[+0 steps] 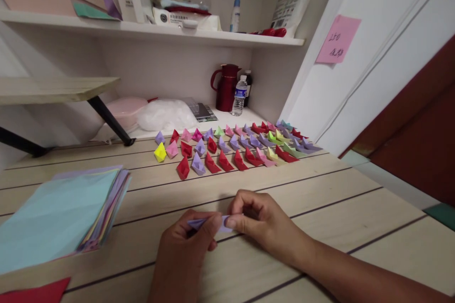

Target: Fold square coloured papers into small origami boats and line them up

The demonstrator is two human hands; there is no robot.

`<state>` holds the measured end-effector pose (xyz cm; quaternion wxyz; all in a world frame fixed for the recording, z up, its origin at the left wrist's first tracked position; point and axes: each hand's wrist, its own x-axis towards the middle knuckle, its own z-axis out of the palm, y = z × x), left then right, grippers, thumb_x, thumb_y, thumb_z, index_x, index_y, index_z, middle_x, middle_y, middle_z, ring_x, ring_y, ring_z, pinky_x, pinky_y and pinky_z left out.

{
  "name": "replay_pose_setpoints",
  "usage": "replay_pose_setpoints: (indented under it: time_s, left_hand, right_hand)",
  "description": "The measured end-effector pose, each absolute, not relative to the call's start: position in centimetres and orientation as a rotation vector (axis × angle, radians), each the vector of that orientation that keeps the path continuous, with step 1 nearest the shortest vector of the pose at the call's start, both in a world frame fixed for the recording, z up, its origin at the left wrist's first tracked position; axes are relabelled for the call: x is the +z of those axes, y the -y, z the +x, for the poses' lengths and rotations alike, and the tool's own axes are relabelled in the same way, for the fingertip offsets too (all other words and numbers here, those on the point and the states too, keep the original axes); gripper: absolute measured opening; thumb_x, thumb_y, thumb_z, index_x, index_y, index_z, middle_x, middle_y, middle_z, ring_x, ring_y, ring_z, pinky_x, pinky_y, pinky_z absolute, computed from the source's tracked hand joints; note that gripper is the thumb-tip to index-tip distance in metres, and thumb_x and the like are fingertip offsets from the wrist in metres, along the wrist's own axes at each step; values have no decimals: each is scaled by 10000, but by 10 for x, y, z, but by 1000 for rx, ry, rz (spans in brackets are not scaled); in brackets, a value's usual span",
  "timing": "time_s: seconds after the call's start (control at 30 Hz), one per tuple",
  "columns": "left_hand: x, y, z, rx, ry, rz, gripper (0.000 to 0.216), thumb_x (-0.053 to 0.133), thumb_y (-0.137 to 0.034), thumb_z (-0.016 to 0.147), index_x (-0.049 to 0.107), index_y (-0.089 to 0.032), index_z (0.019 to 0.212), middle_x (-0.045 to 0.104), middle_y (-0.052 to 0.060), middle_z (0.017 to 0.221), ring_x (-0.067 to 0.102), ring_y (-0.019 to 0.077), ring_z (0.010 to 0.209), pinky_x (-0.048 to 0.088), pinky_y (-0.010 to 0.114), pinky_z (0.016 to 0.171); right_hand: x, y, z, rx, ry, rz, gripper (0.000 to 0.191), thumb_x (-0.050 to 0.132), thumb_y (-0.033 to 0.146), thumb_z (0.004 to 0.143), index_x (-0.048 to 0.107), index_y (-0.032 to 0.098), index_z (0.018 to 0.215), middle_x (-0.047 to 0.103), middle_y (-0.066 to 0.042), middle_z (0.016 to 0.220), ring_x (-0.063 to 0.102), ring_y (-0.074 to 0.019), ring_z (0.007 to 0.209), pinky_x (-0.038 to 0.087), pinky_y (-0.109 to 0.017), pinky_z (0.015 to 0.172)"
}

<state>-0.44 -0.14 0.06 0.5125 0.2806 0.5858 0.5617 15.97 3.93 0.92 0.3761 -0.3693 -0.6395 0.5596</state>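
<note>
My left hand (186, 246) and my right hand (258, 220) meet over the wooden table (320, 208), both pinching a small folded lilac paper (223, 222) between their fingertips. Most of the paper is hidden by the fingers. Beyond the hands, several folded paper boats (227, 149) in red, purple, pink, yellow and green stand in rows across the table. A stack of coloured paper sheets (60, 213), light blue on top, lies to the left of my left hand.
A red sheet corner (35, 293) shows at the bottom left. At the back stand a dark red jug (225, 87), a water bottle (240, 96), a white plastic bag (165, 114) and a pink box (124, 109). A shelf (152, 31) with boxes runs above; a pink note (337, 39) is on the right wall.
</note>
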Motion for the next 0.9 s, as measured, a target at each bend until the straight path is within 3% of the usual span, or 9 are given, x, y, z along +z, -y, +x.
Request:
replay_pose_setpoints:
  time_s: [0.2, 0.37, 0.47, 0.57, 0.63, 0.8, 0.9]
  left_hand:
    - [4, 3, -2, 1325, -1426, 723, 294, 843, -424, 533, 755, -170, 651, 542, -31, 382, 446, 94, 433, 293, 218, 489]
    - [0, 6, 1, 1302, -1345, 705, 280, 818, -419, 559, 753, -168, 663, 547, -34, 396, 450, 78, 430, 297, 215, 513]
    - [-1, 7, 2, 1300, -1347, 701, 253, 810, -396, 569, 761, -173, 677, 545, -37, 398, 428, 70, 422, 277, 212, 502]
    - [1, 9, 4, 1327, -1353, 721, 199, 803, -367, 582, 764, -190, 664, 558, -39, 431, 448, 70, 435, 305, 210, 507]
    - [2, 10, 5, 1339, -1359, 745, 178, 804, -359, 582, 763, -198, 645, 553, -46, 444, 461, 69, 437, 331, 206, 506]
    - [6, 10, 9, 1376, -1375, 791, 160, 801, -356, 586, 759, -204, 611, 539, -54, 476, 445, 58, 419, 345, 194, 464]
    - [4, 9, 7, 1355, -1356, 768, 181, 814, -368, 581, 757, -204, 630, 558, -50, 478, 465, 65, 429, 348, 196, 479]
  right_hand:
    - [7, -33, 157, 1469, 1640, -978, 364, 684, 488, 828, 569, 164, 705, 674, -3, 603, 622, -125, 522, 450, -220, 538]
    - [0, -35, 156, 1498, 1648, -1041, 495, 512, 601, 897, 500, 176, 642, 633, -1, 532, 531, -99, 359, 345, -186, 373]
    - [2, -36, 158, 1388, 1735, -1052, 521, 442, 600, 934, 497, 176, 636, 593, 4, 538, 536, -106, 448, 392, -205, 458]
    - [9, -37, 161, 1247, 1811, -934, 455, 390, 547, 979, 592, 168, 828, 616, -17, 742, 566, -135, 687, 438, -236, 643]
    - [13, -37, 162, 1269, 1838, -876, 407, 436, 545, 963, 604, 175, 948, 613, -22, 826, 550, -145, 748, 431, -243, 673]
    - [16, -38, 161, 1243, 1950, -920, 389, 672, 492, 840, 598, 150, 670, 578, 2, 661, 511, -127, 644, 390, -231, 606]
    - [16, -38, 161, 1273, 1961, -865, 352, 661, 455, 861, 641, 144, 698, 638, -19, 714, 565, -143, 696, 420, -242, 661]
